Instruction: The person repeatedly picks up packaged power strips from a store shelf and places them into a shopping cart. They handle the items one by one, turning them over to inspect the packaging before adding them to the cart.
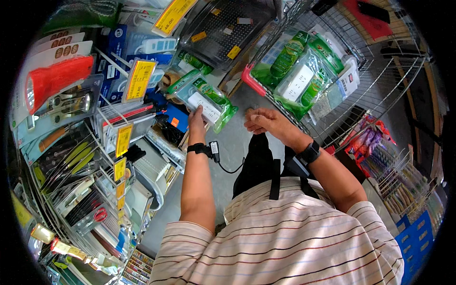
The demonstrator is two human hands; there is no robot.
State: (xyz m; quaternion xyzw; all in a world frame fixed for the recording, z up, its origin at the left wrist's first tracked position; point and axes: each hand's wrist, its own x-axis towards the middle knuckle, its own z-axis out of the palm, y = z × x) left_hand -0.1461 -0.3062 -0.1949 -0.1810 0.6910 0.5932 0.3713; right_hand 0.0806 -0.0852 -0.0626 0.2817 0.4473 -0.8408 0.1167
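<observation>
My left hand (pixel 198 124) grips the near end of a packaged white power strip (pixel 206 106) in a clear and green pack, held beside the shelving. My right hand (pixel 265 121) is bare of any object, its fingers loosely curled, close to the near side of a wire shopping cart (pixel 383 117). Inside the cart lie several green packs; on top is another white power strip (pixel 296 82), with a green pack (pixel 290 55) beside it. A pack with a white header card (pixel 347 80) rests along their right side.
Hooks on the left carry a red flashlight (pixel 60 83), knives (pixel 76 156) and scissors (pixel 100 214), with yellow price tags (pixel 140 80) sticking out. A dark perforated shelf (pixel 224 30) stands ahead. The cart has a red corner piece (pixel 252 80). Colourful hanging packs (pixel 370 142) are at right.
</observation>
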